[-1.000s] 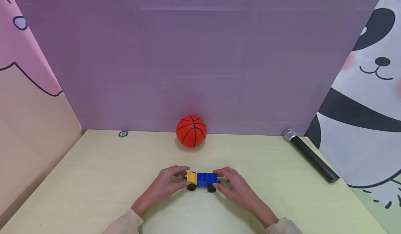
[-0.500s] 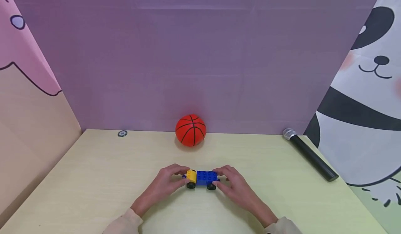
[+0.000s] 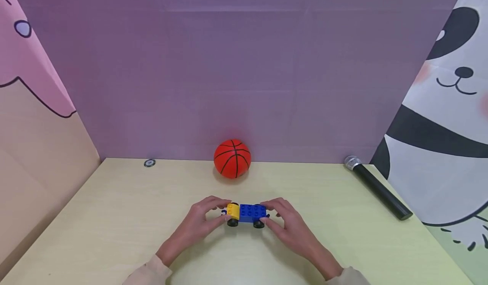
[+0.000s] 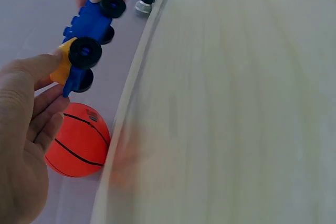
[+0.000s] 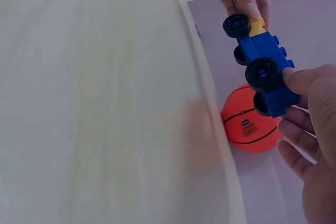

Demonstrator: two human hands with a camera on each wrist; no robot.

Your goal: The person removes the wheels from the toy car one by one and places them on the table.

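A small toy car (image 3: 246,213) of building blocks, with a blue body, a yellow front block (image 3: 233,211) and black wheels, is held between both hands in front of the person. My left hand (image 3: 202,219) pinches the yellow end between thumb and fingers. At the opposite end, my right hand (image 3: 286,220) grips the blue block (image 3: 259,211) the same way. Both wrist views show the wheels (image 4: 85,52) from the side and below, with the car raised off the table. Parts of the fingertips are hidden behind the car.
An orange-red toy basketball (image 3: 232,158) sits at the table's back edge, beyond the car. To the right lies a black microphone (image 3: 379,189) with a silver head. A small round disc (image 3: 150,163) rests at the back left of the wooden table (image 3: 95,217). A purple backdrop (image 3: 244,73) stands behind.
Both hands have shifted the toy car slightly upward in the head view, keeping their hold on its ends. The basketball, microphone and disc stay where they were.
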